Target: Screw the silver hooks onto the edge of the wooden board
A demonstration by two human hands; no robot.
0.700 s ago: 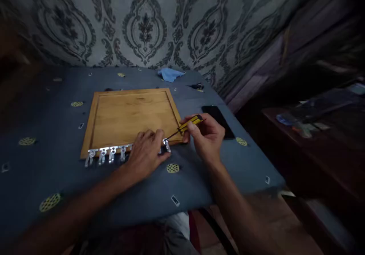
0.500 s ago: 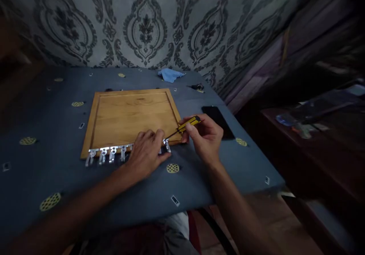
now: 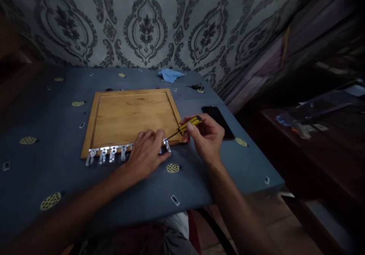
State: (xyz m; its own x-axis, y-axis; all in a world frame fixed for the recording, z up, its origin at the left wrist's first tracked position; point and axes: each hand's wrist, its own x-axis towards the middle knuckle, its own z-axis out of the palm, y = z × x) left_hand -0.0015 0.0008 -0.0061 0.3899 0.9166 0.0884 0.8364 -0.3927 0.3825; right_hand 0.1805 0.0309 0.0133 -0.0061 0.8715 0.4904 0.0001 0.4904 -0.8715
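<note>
A framed wooden board [image 3: 131,114] lies on the table. Along its near edge runs a silver metal hook rail [image 3: 114,148] with several hooks hanging past the wood. My left hand [image 3: 146,148] grips the rail near its right end, fingers on top and thumb at the near side, hiding the hooks underneath. In my right hand [image 3: 209,135] is a small yellow and black screwdriver [image 3: 189,124], handle between thumb and fingers. Its thin shaft slants down to the left, with the tip at the rail's rightmost hook [image 3: 167,144].
Right of the board, partly behind my right hand, lies a dark flat phone-like object [image 3: 219,122]. A blue cloth [image 3: 170,75] and a small black item [image 3: 196,87] lie at the back of the patterned blue tablecloth [image 3: 114,205]. A clear plastic item [image 3: 308,110] rests on furniture at right.
The screwdriver handle has turned slightly in my right hand, its tip still at the same hook. My left hand keeps its place on the rail, and the board has not moved.
</note>
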